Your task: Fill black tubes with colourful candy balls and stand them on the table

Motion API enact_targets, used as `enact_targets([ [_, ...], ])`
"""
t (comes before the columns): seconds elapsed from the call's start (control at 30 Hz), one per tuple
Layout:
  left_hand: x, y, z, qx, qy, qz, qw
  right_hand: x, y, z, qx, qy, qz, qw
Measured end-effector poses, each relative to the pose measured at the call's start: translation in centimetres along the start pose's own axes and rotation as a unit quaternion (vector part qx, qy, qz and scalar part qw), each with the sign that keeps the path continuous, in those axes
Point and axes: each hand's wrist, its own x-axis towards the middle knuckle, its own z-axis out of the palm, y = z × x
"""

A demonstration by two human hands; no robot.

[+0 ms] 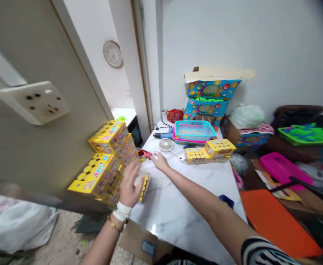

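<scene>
My right hand (160, 162) reaches across the marble-patterned table and is closed around the handle of a red tape dispenser (144, 154). My left hand (131, 186), slightly blurred, has its fingers spread apart. It is over or beside a small box of yellow-capped tubs (144, 188) on the table and partly hides it; whether the two touch I cannot tell. Just left of this hand stand stacked yellow boxes (96, 176) of yellow-lidded tubs, with another stack (110, 134) behind them.
A white fan (166, 144) lies beyond my right hand, near two yellow boxes (196, 155). Behind are a blue basket (194, 129) and open blue cartons (205, 108). A dark blue object (226, 201) sits by the right edge, beside an orange surface (277, 221). A wall with a socket (36, 103) closes the left.
</scene>
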Motion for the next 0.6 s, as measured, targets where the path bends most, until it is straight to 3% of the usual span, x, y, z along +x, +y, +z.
enact_targets([
  [0.07, -2.5, -0.6, 4.8, -0.117, -0.133, -0.144, 0.974, 0.3, 5.7, -5.2, -0.104, 0.037, 0.077, 0.991],
  [0.13, -3.2, -1.3, 10.1, -0.219, -0.197, -0.269, 0.917, 1.7, 10.4, -10.3, -0.193, 0.055, 0.123, 0.972],
  [0.27, -1.1, -1.6, 21.0, -0.308, -0.234, -0.335, 0.859, 6.4, 17.2, -17.6, -0.333, -0.028, 0.115, 0.935],
  [0.33, -0.5, -0.9, 25.9, -0.332, -0.254, -0.368, 0.831, 8.3, 19.6, -19.8, -0.386, -0.094, 0.089, 0.913],
  [0.4, -1.6, 0.3, 29.7, -0.348, -0.270, -0.407, 0.800, 9.1, 21.6, -21.0, -0.424, -0.144, 0.067, 0.892],
  [0.5, -6.0, 1.9, 32.4, -0.361, -0.275, -0.474, 0.754, 8.3, 23.4, -21.8, -0.456, -0.179, 0.034, 0.871],
  [0.6, -11.4, 2.8, 31.1, -0.359, -0.251, -0.538, 0.720, 5.1, 23.4, -21.5, -0.468, -0.178, 0.005, 0.866],
])
